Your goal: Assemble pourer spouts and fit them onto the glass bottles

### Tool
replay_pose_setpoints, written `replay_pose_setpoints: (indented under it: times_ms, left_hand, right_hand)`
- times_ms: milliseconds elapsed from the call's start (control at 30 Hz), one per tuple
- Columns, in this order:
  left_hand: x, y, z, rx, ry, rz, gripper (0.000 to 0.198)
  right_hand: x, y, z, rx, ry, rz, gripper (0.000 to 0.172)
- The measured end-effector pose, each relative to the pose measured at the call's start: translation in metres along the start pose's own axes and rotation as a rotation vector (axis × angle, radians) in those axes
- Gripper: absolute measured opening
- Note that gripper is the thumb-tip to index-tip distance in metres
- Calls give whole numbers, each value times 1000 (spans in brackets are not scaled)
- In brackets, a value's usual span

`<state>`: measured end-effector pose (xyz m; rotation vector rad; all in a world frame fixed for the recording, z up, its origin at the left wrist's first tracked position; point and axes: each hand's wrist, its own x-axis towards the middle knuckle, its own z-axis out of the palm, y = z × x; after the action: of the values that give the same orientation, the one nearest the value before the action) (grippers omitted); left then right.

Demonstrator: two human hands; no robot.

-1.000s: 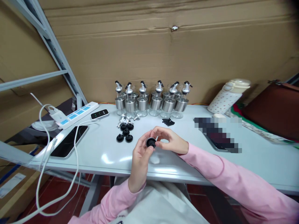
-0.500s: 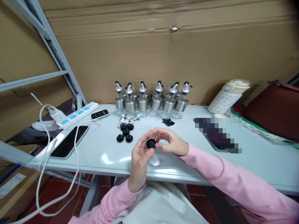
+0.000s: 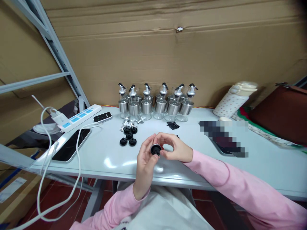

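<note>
Both hands hold one pourer cap (image 3: 155, 149), a small round piece with a silver rim and black inside, above the table's front. My left hand (image 3: 145, 156) is closed on its left side, thumb at the lower edge. My right hand (image 3: 176, 147) pinches it from the right with thumb and fingertips. Left of the hands lie several black round stoppers (image 3: 129, 136), with silver spout pieces (image 3: 129, 124) just behind them. Beyond my right hand is a small heap of black levers (image 3: 173, 125). Tiny dark bits (image 3: 177, 136) show by the right knuckles.
Rows of glass-and-steel bottles (image 3: 160, 107), the front ones with pourers, stand against the cardboard. A power strip (image 3: 81, 118), phone (image 3: 72, 145) and white cable (image 3: 78, 150) lie left. A dotted flask (image 3: 231, 100), blurred dark object (image 3: 223, 140) and brown bag (image 3: 280, 111) are right.
The cap has tipped slightly and moved a little lower, both hands staying on it. Small dark bits beside my right hand have come into sight.
</note>
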<state>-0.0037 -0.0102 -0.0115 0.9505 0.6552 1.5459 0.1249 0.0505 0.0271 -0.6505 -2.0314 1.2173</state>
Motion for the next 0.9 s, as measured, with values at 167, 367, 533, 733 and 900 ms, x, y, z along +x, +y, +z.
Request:
replay_pose_setpoints:
  times_ms: [167, 367, 533, 733, 900]
  left_hand:
    - [-2, 0, 0, 101, -16, 32, 41]
    - [-3, 1, -1, 170, -7, 46, 41]
    - [-4, 3, -1, 255, 7, 14, 41]
    - [-2, -1, -1, 230, -26, 119, 38]
    - [0, -7, 0, 157, 101, 222, 32]
  right_hand:
    - [-3, -2, 2, -16, 32, 39, 23]
    - [-3, -2, 6, 16, 66, 45, 20]
    - [-4, -1, 7, -5, 81, 28, 20]
    - [-4, 1, 7, -33, 88, -27, 21]
    - [0, 3, 8, -15, 162, -182, 19]
